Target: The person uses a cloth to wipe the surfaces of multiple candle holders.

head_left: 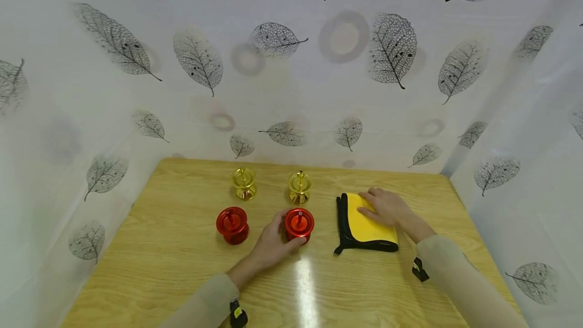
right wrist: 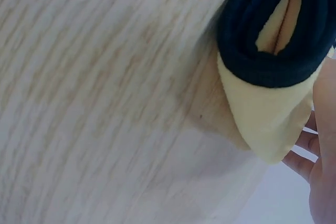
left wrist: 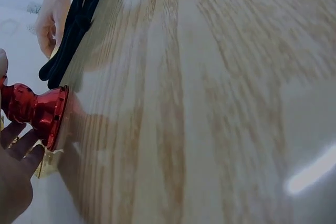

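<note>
In the head view my left hand (head_left: 269,245) curls round a glossy red candle holder (head_left: 299,222), thumb at its near side and fingers at its left and back. This cup-topped holder has a short spike in the middle and stands upright on the table; the left wrist view shows its flared red base (left wrist: 50,116) among the fingers (left wrist: 23,153). My right hand (head_left: 388,210) rests on a folded yellow cloth (head_left: 371,232) with black edging. In the right wrist view the cloth's rounded folds (right wrist: 268,114) hide part of that hand.
A second red candle holder (head_left: 233,227) stands left of my left hand. Two gold candle holders (head_left: 246,186) (head_left: 299,190) stand farther back. A wooden table (head_left: 173,267) carries everything, with leaf-patterned white sheeting (head_left: 291,90) rising behind and at both sides.
</note>
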`<action>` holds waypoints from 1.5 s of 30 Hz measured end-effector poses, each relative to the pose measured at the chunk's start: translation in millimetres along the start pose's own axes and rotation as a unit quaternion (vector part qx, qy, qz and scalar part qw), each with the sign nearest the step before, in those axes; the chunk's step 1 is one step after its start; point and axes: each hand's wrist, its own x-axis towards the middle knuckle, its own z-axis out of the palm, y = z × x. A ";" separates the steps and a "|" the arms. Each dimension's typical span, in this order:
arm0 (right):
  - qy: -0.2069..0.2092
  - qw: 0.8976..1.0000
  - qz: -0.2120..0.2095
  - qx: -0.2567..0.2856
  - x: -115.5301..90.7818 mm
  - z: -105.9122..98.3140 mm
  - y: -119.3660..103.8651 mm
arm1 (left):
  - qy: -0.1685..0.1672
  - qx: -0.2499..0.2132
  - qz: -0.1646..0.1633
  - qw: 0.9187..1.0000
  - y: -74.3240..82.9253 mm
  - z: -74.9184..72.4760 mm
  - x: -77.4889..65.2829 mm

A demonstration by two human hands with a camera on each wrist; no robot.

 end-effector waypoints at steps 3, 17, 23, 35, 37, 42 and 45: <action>-0.003 1.000 0.006 0.006 0.8 -2.0 -0.4 | -0.002 -0.002 0.004 1.000 0.5 1.8 1.6; 0.020 0.999 0.011 0.037 -0.4 -12.6 0.6 | 0.013 -0.037 0.000 0.999 2.0 5.8 2.9; 0.043 0.998 0.017 0.053 -3.3 -18.1 -2.9 | 0.013 -0.060 0.007 0.998 3.3 7.3 2.1; 0.116 0.993 0.002 0.023 -18.1 -35.8 -23.0 | 0.027 -0.069 0.024 0.997 6.1 5.3 -0.9; 0.118 0.993 0.006 0.023 -22.0 -40.5 -26.8 | 0.031 -0.069 0.031 0.997 7.4 4.7 -0.2; 0.114 0.992 0.029 0.038 -32.3 -55.0 -37.6 | 0.033 -0.070 0.049 0.996 13.8 2.5 -0.3; 0.115 0.991 0.049 0.050 -37.9 -62.8 -45.1 | 0.033 -0.064 0.051 0.996 18.8 1.0 -1.0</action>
